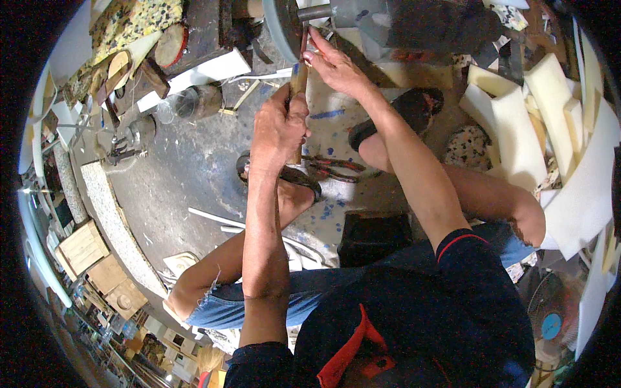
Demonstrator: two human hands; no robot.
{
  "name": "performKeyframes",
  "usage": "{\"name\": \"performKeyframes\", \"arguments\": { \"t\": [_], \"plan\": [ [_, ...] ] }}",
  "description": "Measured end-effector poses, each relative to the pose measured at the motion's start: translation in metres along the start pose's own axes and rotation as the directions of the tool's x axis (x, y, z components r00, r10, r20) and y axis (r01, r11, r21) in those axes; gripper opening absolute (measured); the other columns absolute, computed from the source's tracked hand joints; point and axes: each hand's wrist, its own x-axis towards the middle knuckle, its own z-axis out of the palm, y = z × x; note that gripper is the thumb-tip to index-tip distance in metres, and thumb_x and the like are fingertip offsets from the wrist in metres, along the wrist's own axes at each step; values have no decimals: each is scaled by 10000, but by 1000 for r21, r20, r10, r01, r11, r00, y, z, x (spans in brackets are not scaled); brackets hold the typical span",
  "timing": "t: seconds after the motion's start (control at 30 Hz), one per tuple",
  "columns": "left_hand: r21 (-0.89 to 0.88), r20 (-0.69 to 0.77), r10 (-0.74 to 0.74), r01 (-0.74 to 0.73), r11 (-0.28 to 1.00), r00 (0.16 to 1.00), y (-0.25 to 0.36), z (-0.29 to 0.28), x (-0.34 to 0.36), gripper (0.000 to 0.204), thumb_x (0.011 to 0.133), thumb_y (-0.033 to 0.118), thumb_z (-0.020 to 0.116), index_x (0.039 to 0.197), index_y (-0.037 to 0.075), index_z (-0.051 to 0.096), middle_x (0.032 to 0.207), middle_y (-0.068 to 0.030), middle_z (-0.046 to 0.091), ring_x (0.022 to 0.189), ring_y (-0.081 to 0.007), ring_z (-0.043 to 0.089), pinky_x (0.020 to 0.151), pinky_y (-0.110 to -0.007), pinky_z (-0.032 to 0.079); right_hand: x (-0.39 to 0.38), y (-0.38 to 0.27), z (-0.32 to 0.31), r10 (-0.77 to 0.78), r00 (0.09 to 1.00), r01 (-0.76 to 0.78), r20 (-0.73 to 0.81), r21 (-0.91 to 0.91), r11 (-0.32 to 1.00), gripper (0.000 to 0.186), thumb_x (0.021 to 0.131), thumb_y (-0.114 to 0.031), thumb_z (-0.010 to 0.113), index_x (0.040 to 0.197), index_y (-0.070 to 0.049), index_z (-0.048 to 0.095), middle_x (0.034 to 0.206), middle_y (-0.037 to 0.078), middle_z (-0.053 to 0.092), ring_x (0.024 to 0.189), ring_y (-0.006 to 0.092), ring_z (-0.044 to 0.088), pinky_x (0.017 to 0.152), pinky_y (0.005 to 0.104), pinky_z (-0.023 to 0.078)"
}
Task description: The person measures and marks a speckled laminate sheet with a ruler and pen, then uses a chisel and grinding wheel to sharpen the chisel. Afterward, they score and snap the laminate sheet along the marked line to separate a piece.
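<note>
My left hand (281,129) is closed around a wooden-handled tool (299,81), held upright in the view with its thin upper part beside a grey grinding wheel (278,29) on a shaft. My right hand (330,68) is at that upper part, index finger along it and thumb against it; whether the tool touches the wheel is hard to tell. Pliers (336,169) lie on the ground below my hands, between my sandalled feet.
A grey motor housing (394,19) extends from the shaft. Foam pieces (511,136) pile at right above a fan (543,304). Left are cans (207,103), a long speckled strip (123,226) and wooden blocks (84,249). A dark box (372,239) sits near my knees.
</note>
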Motion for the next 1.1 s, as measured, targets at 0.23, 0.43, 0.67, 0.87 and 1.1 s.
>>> {"name": "performKeyframes", "arguments": {
  "t": [0.23,0.43,0.67,0.87,1.1],
  "plan": [
    [1,-20,51,-51,999,998,-6,1,-2,380,1004,289,465,1184,-21,590,809,-109,663,545,-132,607,490,-302,494,1,9,-1,-37,999,38,28,-43,998,697,1009,-307,561,1553,-49,210,1554,131,370,1383,183,392,1140,323,320],
    [-22,-38,51,-52,998,998,-7,0,-25,382,1003,282,476,1206,-21,592,797,-112,661,545,-137,603,499,-301,486,-2,12,3,-130,991,129,40,26,991,704,1001,-264,588,1551,-40,211,1556,125,365,1393,171,365,1145,319,312],
    [2,-52,55,-55,998,997,-8,-3,-61,372,1004,278,485,1203,-14,599,787,-108,649,555,-141,603,513,-302,477,-16,-8,-5,-87,993,94,82,-87,992,817,960,-448,613,1561,-77,201,1565,133,350,1417,231,362,1145,344,319],
    [-11,-50,34,-35,999,998,-13,-5,-93,354,1003,263,479,1184,-14,606,774,-92,639,563,-141,605,516,-306,475,-23,-17,-7,-107,988,112,111,-37,993,932,890,-560,654,1568,-110,199,1574,120,339,1356,243,434,1106,357,370],
    [42,-96,120,-117,992,988,-37,-4,-116,318,1012,251,479,1153,-1,611,752,-76,632,559,-136,600,504,-298,464,-22,-9,-2,-151,986,154,74,-26,988,998,829,-490,765,1582,-201,176,1497,106,451,835,159,603,829,344,536]
  ]
}}
